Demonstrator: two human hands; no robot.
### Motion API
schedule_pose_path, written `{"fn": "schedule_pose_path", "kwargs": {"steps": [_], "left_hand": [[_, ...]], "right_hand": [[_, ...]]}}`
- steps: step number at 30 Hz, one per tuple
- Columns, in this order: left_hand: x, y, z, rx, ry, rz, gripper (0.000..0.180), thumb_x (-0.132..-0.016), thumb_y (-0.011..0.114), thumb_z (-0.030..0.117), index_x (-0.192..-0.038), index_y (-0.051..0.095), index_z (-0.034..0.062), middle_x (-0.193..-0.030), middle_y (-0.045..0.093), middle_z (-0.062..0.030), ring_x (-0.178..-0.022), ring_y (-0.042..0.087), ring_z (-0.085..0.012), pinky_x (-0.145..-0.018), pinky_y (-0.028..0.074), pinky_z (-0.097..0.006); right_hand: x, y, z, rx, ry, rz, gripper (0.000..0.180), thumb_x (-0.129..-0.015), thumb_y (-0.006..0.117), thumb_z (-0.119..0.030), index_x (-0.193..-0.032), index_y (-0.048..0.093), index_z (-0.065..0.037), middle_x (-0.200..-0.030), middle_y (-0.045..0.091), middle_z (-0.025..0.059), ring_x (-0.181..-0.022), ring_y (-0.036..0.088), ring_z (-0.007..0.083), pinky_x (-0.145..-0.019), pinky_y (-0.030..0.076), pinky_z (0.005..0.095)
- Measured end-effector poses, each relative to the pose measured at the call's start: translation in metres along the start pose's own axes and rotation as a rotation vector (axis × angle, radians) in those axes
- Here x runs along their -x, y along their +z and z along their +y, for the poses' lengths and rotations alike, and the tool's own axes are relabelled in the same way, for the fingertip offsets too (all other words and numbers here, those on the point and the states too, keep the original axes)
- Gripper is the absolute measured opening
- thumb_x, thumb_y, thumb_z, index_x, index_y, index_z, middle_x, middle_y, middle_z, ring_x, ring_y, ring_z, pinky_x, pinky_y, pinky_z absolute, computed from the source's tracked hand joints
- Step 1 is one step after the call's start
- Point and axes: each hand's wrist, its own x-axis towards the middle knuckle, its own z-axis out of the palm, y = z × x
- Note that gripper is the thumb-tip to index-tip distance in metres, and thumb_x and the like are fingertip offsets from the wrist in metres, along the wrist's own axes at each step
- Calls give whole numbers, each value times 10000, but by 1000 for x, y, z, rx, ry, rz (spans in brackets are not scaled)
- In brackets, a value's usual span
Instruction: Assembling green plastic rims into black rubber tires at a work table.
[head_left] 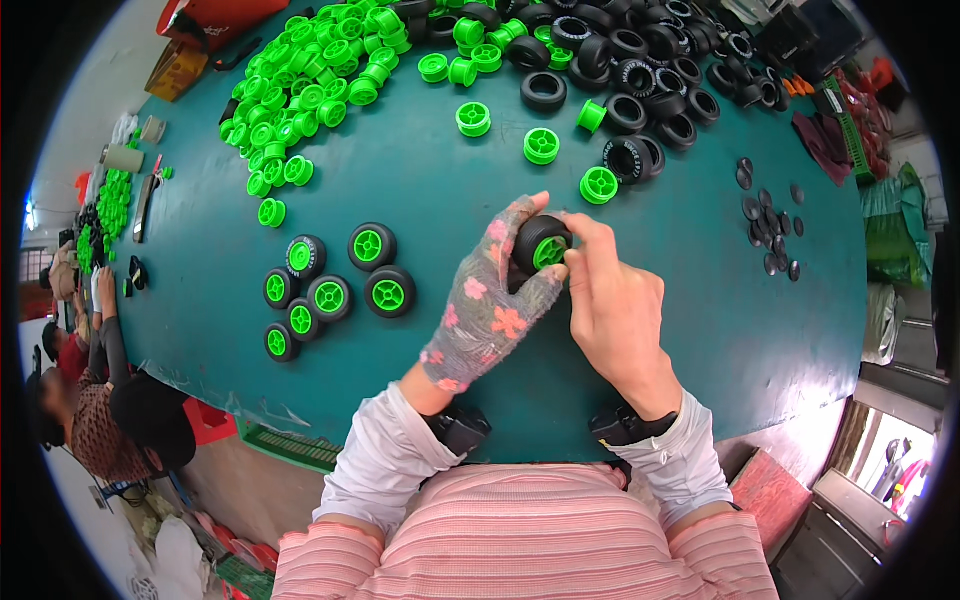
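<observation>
Fingers (598,240) hold wheel (545,248); table edge (540,457) seems well apart.

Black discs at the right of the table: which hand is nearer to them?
Right. The right hand is left of the black discs, at the right side of the wheel; the left hand is farther left, gripping the wheel's left side.

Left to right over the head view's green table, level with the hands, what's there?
Black wheels with green plastic hubs, left hand in grey floral glove, held black wheel with green hub, bare right hand, small round black discs.
</observation>
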Motion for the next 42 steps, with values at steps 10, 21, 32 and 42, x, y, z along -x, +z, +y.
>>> {"fn": "schedule_pose_path", "kwargs": {"steps": [10,21,32,42], "left_hand": [[-1,-1,8,-57,-82,-76,438,-956,611,-2,-1380,501,12,-1181,665,-117,-1032,649,-157,-896,521,-296],[1,11,5,144,-18,102,468,-942,636,13,-1390,502,13,-1132,662,-108,-958,639,-135,-871,529,-292],[-5,-7,1,-39,-63,-138,414,-951,623,4,-1352,521,0,-1122,676,-96,-1005,651,-146,-895,530,-293],[-7,-7,17,429,-228,-118,416,-1019,587,160,-1386,494,-13,-1234,598,-109,-1068,623,-161,-878,590,-314]], "right_hand": [[1,1,3,176,-136,-39,472,-833,627,-35,-1291,526,23,-637,611,53,-544,633,219,-506,481,354],[0,2,0,-72,31,18,310,-959,578,-73,-1255,496,-32,-621,643,111,-548,653,309,-503,475,408],[2,-3,-2,215,-117,-112,348,-882,639,-49,-1216,555,-1,-658,648,83,-568,652,246,-503,482,360],[-5,1,17,-679,363,4,252,-864,751,-79,-1075,640,3,-854,616,8,-589,434,49,-535,371,241]]}}
